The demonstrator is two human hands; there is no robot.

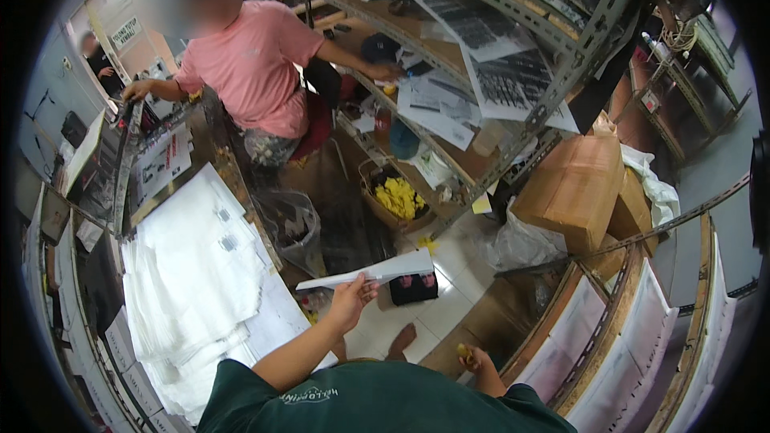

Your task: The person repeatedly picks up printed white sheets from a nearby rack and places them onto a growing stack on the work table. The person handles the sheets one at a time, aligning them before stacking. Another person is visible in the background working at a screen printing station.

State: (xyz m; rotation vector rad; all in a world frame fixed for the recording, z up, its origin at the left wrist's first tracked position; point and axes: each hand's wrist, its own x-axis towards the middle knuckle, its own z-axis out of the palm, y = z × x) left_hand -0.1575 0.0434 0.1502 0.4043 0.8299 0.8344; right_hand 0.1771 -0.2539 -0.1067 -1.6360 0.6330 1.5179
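Observation:
My left hand (353, 305) grips the near edge of a thin white sheet (377, 271), which I see nearly edge-on. Below the sheet's right end shows a black piece with pinkish pictures (414, 289); whether it is joined to the sheet I cannot tell. Low on the right, my right hand (480, 363) is closed around a small yellow-brown thing (464, 350), too small to name. To the left of my left hand lies a large stack of white sheets (188, 273), some with small grey prints.
A person in a pink shirt (253, 68) stands at a printing frame (156, 168), reaching toward a metal shelf (465, 56) with papers. A box of yellow scraps (401, 199), a clear plastic bag (290, 228) and cardboard boxes (571, 188) stand around. Framed screens (565, 325) line the right.

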